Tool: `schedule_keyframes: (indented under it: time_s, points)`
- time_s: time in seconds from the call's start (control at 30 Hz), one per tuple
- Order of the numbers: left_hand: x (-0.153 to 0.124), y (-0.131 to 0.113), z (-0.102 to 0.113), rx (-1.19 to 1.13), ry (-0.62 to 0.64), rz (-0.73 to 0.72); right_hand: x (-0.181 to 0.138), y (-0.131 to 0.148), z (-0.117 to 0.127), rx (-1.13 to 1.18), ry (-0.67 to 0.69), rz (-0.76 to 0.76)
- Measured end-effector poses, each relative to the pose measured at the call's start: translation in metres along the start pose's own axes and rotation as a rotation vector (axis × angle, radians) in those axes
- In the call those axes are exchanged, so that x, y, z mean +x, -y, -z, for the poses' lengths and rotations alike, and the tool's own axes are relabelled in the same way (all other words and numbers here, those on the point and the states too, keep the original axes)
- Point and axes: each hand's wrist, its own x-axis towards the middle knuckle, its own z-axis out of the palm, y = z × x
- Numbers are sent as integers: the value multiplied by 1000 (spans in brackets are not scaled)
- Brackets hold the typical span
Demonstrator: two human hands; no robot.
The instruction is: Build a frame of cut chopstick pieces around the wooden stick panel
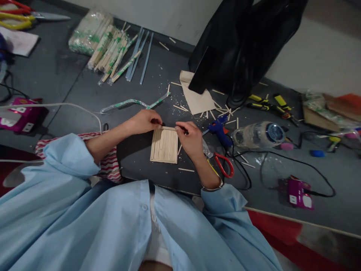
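Observation:
A small panel of wooden sticks glued side by side (164, 145) lies on the dark grey mat (135, 162) in front of me. My left hand (143, 121) is closed in a pinch at the panel's upper left corner. My right hand (189, 138) is closed in a pinch at the upper right corner, fingertips pressing on the top edge stick. A thin stick seems to run between both hands along that top edge. Both sleeves are light blue.
A blue glue gun (219, 130) and red-handled scissors (224, 163) lie right of my right hand. A clear plastic bottle (258, 135), black cables, pliers (267, 105) and a black bag (239, 41) are further right. Wrapped chopstick bundles (104, 45) lie at the back left. Loose sticks are scattered.

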Motion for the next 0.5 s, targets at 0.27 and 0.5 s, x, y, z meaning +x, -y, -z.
schedule_keyframes:
  time_s: [0.27,0.5]
  points:
    - [1,-1,-7,8,-36,-66,0,7,-2,-77,81,-17]
    - [4,-4,-7,51,6,-62,-3,7,-2,-75,93,8]
